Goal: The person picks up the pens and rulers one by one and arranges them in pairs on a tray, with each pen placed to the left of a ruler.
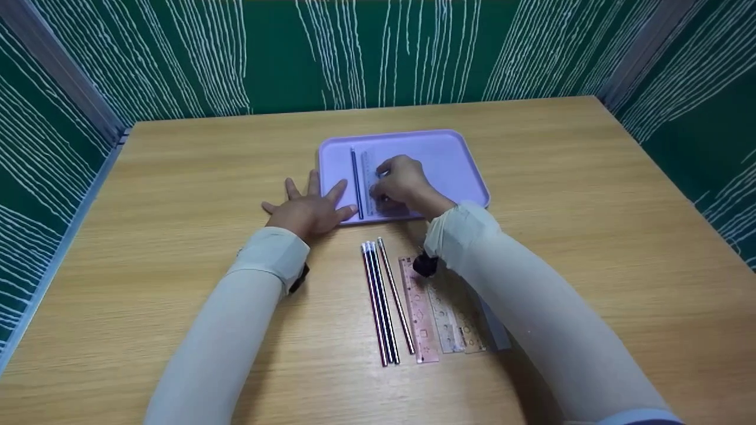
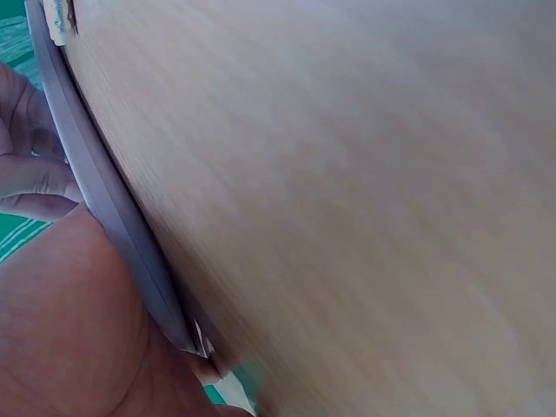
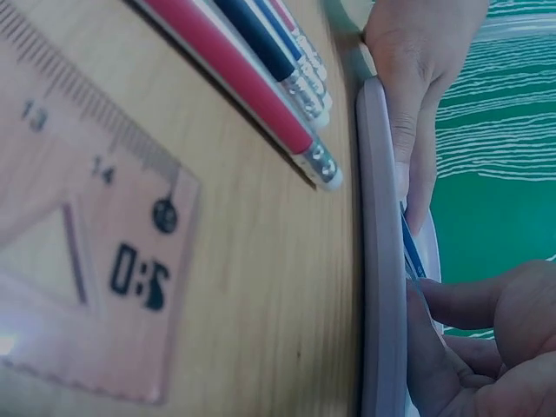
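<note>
A lilac tray (image 1: 440, 159) lies on the table, with a dark blue pencil (image 1: 357, 186) along its left side. Just right of that pencil is a clear bluish ruler (image 1: 367, 177). My right hand (image 1: 404, 180) is over the ruler, its thumb and fingers pinching the ruler's edge; the palm hides part of it. Fingers spread, my left hand (image 1: 307, 212) rests across the tray's left front rim. In the right wrist view, the right fingers (image 3: 460, 304) meet at the thin ruler edge behind the tray wall (image 3: 382, 261).
In front of the tray lie several pencils (image 1: 381, 307), a pink ruler (image 1: 420, 319), a clear ruler (image 1: 444, 319), a yellowish ruler (image 1: 471, 336) and a bluish ruler (image 1: 496, 330) partly under the right sleeve. Green panels (image 1: 366, 59) with white lines surround the wooden table (image 1: 207, 177).
</note>
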Demonstrator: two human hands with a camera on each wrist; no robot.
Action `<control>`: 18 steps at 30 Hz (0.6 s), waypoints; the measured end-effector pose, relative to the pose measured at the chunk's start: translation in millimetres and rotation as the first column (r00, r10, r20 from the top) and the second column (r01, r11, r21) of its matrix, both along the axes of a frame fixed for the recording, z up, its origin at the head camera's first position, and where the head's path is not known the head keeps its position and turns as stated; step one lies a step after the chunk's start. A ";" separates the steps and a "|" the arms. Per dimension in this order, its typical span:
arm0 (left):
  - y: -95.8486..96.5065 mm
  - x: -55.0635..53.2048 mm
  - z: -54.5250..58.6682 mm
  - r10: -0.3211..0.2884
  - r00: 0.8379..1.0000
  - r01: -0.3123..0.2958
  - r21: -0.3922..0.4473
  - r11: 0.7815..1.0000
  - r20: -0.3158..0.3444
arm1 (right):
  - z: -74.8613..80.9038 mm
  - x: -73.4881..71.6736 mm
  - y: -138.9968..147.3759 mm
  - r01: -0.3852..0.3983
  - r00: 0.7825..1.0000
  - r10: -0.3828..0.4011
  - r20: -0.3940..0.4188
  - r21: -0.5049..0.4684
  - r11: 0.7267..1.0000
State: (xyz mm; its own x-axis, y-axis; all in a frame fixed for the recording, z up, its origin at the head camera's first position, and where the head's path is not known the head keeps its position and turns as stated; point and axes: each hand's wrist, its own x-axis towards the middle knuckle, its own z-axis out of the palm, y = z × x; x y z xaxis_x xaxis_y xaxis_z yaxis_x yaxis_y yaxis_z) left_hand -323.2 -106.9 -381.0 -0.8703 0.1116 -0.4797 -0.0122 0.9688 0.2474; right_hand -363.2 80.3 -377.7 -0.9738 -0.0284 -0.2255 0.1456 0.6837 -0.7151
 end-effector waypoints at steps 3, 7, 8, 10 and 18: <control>-0.3 0.3 -0.3 -0.001 1.000 0.001 -0.005 1.000 0.002 | 0.6 1.1 -1.9 0.006 1.000 -0.006 0.006 0.030 1.000; -0.2 1.3 -0.3 -0.007 1.000 0.007 -0.004 1.000 0.008 | 0.6 3.2 -3.8 0.018 1.000 -0.019 0.007 0.065 0.998; -0.2 1.4 -0.2 -0.008 1.000 0.008 -0.003 1.000 0.010 | 0.6 3.5 -4.0 0.022 1.000 -0.023 0.008 0.067 0.998; -0.1 1.4 0.3 -0.009 1.000 0.009 -0.001 1.000 0.013 | 0.6 3.7 -4.3 0.027 1.000 -0.027 -0.001 0.077 0.997; -0.3 1.2 3.3 0.005 1.000 -0.005 0.011 1.000 0.016 | 1.1 3.3 -5.7 0.026 1.000 -0.026 -0.002 0.088 0.996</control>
State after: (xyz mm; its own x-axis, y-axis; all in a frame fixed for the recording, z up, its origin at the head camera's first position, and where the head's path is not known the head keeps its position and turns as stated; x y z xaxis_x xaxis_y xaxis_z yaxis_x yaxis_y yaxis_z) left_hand -322.0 -107.3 -377.6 -0.8631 0.1130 -0.4922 -0.0208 0.9659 0.2582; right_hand -359.8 74.5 -376.6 -0.9741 0.0167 -0.2256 0.1639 0.7398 -0.6526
